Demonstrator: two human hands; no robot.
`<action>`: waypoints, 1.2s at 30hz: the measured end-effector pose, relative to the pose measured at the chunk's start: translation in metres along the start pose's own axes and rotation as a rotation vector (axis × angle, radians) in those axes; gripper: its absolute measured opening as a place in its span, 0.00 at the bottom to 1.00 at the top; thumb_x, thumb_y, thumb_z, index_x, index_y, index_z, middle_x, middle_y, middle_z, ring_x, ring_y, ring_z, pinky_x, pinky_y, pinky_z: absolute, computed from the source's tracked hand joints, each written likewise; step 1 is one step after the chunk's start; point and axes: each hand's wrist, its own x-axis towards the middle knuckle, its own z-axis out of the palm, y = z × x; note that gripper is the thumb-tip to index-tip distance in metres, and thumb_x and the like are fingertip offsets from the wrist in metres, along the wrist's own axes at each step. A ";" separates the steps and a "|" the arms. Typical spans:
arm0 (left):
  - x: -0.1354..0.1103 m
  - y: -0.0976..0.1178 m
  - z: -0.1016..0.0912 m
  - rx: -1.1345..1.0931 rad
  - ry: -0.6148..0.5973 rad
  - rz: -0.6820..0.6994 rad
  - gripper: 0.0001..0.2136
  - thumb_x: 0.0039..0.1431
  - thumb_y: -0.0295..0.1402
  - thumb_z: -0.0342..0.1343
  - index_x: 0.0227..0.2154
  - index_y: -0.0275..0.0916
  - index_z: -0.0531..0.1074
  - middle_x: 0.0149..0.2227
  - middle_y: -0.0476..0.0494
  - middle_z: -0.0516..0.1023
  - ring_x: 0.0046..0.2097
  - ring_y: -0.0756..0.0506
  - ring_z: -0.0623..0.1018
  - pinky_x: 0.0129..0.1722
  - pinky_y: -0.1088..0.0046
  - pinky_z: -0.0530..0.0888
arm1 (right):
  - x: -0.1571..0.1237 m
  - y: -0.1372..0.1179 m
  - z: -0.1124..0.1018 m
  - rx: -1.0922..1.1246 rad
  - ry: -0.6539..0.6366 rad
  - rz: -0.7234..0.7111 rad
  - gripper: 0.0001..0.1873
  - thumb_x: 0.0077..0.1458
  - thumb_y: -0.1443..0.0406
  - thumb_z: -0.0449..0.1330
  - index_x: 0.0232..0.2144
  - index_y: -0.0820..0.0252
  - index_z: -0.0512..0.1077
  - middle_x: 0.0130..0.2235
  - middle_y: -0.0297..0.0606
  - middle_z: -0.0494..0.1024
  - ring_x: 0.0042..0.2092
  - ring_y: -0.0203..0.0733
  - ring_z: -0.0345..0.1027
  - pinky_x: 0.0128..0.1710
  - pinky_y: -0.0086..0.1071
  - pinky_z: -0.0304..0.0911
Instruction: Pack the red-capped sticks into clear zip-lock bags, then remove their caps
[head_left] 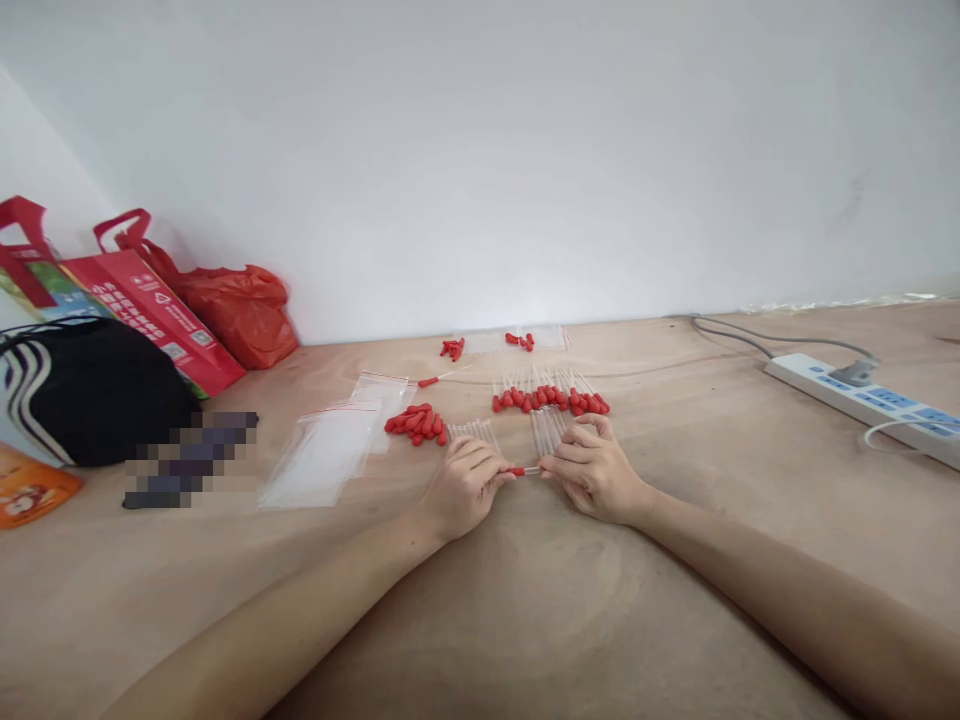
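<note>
My left hand pinches a red rubber dropper bulb. In the fingers of my right hand is a clear, thin dropper tube, its end meeting the bulb's open end. How far it goes in is too small to tell. Just beyond my left hand lie a pile of loose red bulbs and a row of bare tubes. More clear tubes lie beside my right fingers. Behind them is a row of droppers with red bulbs, tubes pointing to the wall.
Clear zip bags lie left of the pile. Farther back are a single dropper and small red bulbs. A power strip with cables lies at right. A black bag and red bags stand at left.
</note>
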 end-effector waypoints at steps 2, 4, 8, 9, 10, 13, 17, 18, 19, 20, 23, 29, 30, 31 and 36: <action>-0.001 -0.003 -0.001 0.006 0.004 0.018 0.09 0.59 0.33 0.47 0.27 0.39 0.70 0.26 0.47 0.75 0.32 0.48 0.72 0.37 0.68 0.65 | -0.002 0.002 -0.001 0.015 -0.010 0.006 0.13 0.56 0.64 0.48 0.29 0.54 0.72 0.22 0.31 0.71 0.31 0.35 0.59 0.47 0.40 0.44; -0.005 -0.007 -0.004 0.019 0.037 0.012 0.09 0.58 0.32 0.47 0.26 0.39 0.70 0.26 0.47 0.74 0.33 0.48 0.72 0.37 0.68 0.66 | -0.008 0.007 -0.004 0.013 -0.004 0.033 0.12 0.56 0.64 0.48 0.29 0.55 0.72 0.22 0.31 0.71 0.32 0.36 0.59 0.47 0.40 0.45; -0.013 -0.016 -0.019 0.014 0.154 -0.084 0.07 0.57 0.30 0.48 0.29 0.39 0.70 0.27 0.47 0.74 0.33 0.48 0.72 0.36 0.69 0.68 | -0.018 0.021 -0.008 -0.038 0.024 0.155 0.12 0.56 0.64 0.50 0.30 0.55 0.73 0.25 0.33 0.73 0.32 0.36 0.61 0.45 0.39 0.46; -0.014 -0.018 -0.024 0.004 0.176 -0.105 0.06 0.57 0.30 0.48 0.31 0.39 0.70 0.29 0.47 0.74 0.34 0.48 0.72 0.37 0.70 0.68 | -0.019 0.022 -0.008 -0.050 0.032 0.177 0.11 0.56 0.63 0.50 0.32 0.54 0.73 0.25 0.32 0.73 0.32 0.36 0.61 0.45 0.38 0.47; -0.014 -0.020 -0.030 0.002 0.198 -0.127 0.06 0.57 0.30 0.48 0.32 0.40 0.71 0.30 0.46 0.73 0.35 0.48 0.72 0.37 0.71 0.69 | -0.019 0.022 -0.007 -0.058 0.041 0.191 0.11 0.56 0.63 0.50 0.33 0.53 0.73 0.25 0.32 0.73 0.31 0.36 0.61 0.44 0.38 0.47; -0.009 -0.035 -0.048 0.081 0.283 -0.251 0.08 0.56 0.31 0.48 0.34 0.39 0.72 0.33 0.44 0.70 0.38 0.48 0.71 0.39 0.72 0.69 | -0.013 0.017 -0.001 -0.067 0.077 0.212 0.11 0.55 0.63 0.51 0.34 0.54 0.74 0.23 0.33 0.72 0.30 0.36 0.60 0.41 0.36 0.49; -0.002 -0.081 -0.074 0.173 0.220 -0.581 0.10 0.51 0.31 0.49 0.34 0.38 0.73 0.33 0.45 0.69 0.33 0.48 0.72 0.34 0.72 0.70 | -0.004 0.007 0.007 -0.074 0.108 0.241 0.13 0.53 0.68 0.50 0.38 0.56 0.72 0.23 0.33 0.72 0.30 0.35 0.60 0.39 0.34 0.48; -0.002 -0.094 -0.079 0.160 0.197 -0.673 0.11 0.49 0.30 0.50 0.35 0.38 0.73 0.32 0.45 0.70 0.32 0.48 0.72 0.33 0.73 0.70 | -0.001 0.006 0.009 -0.081 0.121 0.252 0.13 0.53 0.68 0.50 0.38 0.56 0.72 0.23 0.33 0.73 0.30 0.35 0.60 0.39 0.34 0.48; -0.001 -0.106 -0.082 0.148 0.188 -0.756 0.12 0.47 0.30 0.51 0.36 0.37 0.72 0.32 0.46 0.70 0.31 0.49 0.72 0.32 0.73 0.70 | 0.002 0.005 0.012 -0.089 0.139 0.264 0.13 0.52 0.68 0.51 0.38 0.56 0.72 0.24 0.32 0.73 0.30 0.35 0.61 0.39 0.35 0.47; -0.002 -0.116 -0.083 0.144 0.154 -0.838 0.12 0.46 0.32 0.52 0.36 0.37 0.71 0.30 0.47 0.71 0.30 0.49 0.71 0.31 0.74 0.69 | 0.005 0.004 0.014 -0.098 0.162 0.278 0.12 0.52 0.68 0.51 0.36 0.56 0.73 0.24 0.32 0.74 0.30 0.35 0.61 0.40 0.35 0.46; -0.003 -0.135 -0.081 0.113 0.047 -0.992 0.13 0.44 0.36 0.55 0.34 0.36 0.69 0.28 0.48 0.73 0.30 0.49 0.72 0.30 0.76 0.69 | 0.015 0.003 0.024 -0.141 0.206 0.299 0.09 0.51 0.67 0.53 0.31 0.56 0.73 0.24 0.32 0.75 0.30 0.35 0.60 0.41 0.36 0.44; -0.004 -0.143 -0.076 0.114 -0.120 -1.006 0.12 0.45 0.42 0.53 0.22 0.37 0.71 0.25 0.48 0.75 0.31 0.46 0.74 0.29 0.75 0.67 | 0.027 -0.001 0.034 -0.236 0.060 0.286 0.10 0.51 0.67 0.52 0.28 0.57 0.74 0.23 0.35 0.74 0.32 0.38 0.58 0.40 0.39 0.40; -0.004 -0.144 -0.077 0.130 -0.133 -1.002 0.14 0.46 0.43 0.51 0.22 0.38 0.72 0.25 0.48 0.75 0.31 0.46 0.74 0.28 0.74 0.66 | 0.028 -0.003 0.034 -0.229 0.030 0.291 0.10 0.52 0.67 0.52 0.28 0.57 0.73 0.24 0.35 0.74 0.33 0.38 0.58 0.40 0.40 0.40; -0.003 -0.145 -0.078 0.148 -0.141 -0.996 0.15 0.47 0.44 0.50 0.22 0.38 0.72 0.25 0.48 0.76 0.31 0.45 0.74 0.28 0.74 0.66 | 0.028 -0.004 0.033 -0.214 0.003 0.298 0.10 0.52 0.65 0.52 0.29 0.57 0.73 0.25 0.35 0.74 0.33 0.38 0.58 0.39 0.40 0.40; 0.010 -0.151 -0.079 0.252 -0.171 -0.927 0.14 0.49 0.42 0.49 0.28 0.38 0.73 0.32 0.46 0.76 0.35 0.45 0.74 0.31 0.75 0.66 | 0.029 -0.008 0.026 -0.124 -0.109 0.312 0.15 0.52 0.54 0.52 0.30 0.57 0.72 0.30 0.37 0.74 0.37 0.41 0.58 0.41 0.42 0.39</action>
